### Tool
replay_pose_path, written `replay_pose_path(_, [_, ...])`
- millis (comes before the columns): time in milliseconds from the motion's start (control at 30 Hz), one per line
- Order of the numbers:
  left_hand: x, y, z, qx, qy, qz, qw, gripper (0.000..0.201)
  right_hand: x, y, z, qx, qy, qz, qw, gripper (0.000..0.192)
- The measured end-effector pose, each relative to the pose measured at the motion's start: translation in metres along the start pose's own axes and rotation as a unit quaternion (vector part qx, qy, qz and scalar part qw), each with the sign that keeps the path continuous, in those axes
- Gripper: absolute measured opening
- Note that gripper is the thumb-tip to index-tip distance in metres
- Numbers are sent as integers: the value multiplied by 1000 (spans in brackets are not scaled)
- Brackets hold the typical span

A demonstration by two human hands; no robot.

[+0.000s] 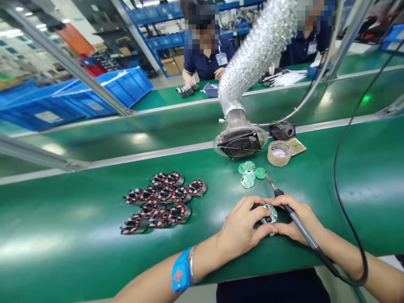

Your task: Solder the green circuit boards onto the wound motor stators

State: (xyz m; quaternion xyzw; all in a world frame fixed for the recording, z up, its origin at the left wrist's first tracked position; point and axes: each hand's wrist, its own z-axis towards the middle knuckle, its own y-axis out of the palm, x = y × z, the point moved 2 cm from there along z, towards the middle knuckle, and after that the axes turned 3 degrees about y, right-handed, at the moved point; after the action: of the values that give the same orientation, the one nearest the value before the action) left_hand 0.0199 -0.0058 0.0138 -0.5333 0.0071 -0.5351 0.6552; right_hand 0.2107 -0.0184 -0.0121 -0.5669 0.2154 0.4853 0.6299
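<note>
My left hand (241, 223) has its thumb and fingers closed around a small round circuit board (272, 213), just above the green bench. On the board's other side, the fingertips and thumb of my right hand (299, 216) meet its edge. A soldering iron (302, 229) lies across my right hand, held in it, with its tip pointing up and left, away from the board. That tip reaches close to several loose round green circuit boards (248, 179) on the bench. What lies under the held board is mostly hidden by my fingers.
Several motor stators (166, 194) with dark and red windings stand grouped at left. A fume extractor fan (241, 145) hangs on a silver duct (252, 54). Behind the boards are a tape roll (279, 152) and a black holder (284, 130). The iron's cable (339, 181) loops at right. Two people sit opposite.
</note>
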Motion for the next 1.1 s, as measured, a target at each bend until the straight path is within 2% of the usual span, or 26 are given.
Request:
replay_pose_path(100, [1, -1, 2, -8, 11, 20, 1000, 26, 1, 2, -1, -8, -21, 10, 1000, 60])
replay_pose_path(200, [3, -1, 4, -12, 25, 45, 999, 36, 2, 6, -2, -28, 3, 16, 999, 65])
replay_pose_path(367, [5, -3, 4, -34, 23, 79, 996, 39, 2, 11, -4, -45, 78, 3, 996, 56])
replay_pose_path(500, [4, -6, 4, -48, 17, 81, 995, 41, 1, 11, -5, -42, 91, -10, 995, 53])
replay_pose_path(633, [0, -6, 3, -53, 35, 75, 995, 40, -2, 10, -5, -33, 66, -10, 997, 48])
replay_pose_path(733, [-3, -1, 1, -23, 47, 71, 996, 38, -4, 11, -7, -27, 42, -10, 999, 44])
replay_pose_path(900, [1, 6, -4, 6, 20, 97, 995, 35, -12, 15, -13, 16, -58, -60, 996, 43])
replay_pose_path(1100, [7, 9, -5, 9, -10, 88, 996, 37, -15, 15, -17, 32, -105, -117, 987, 51])
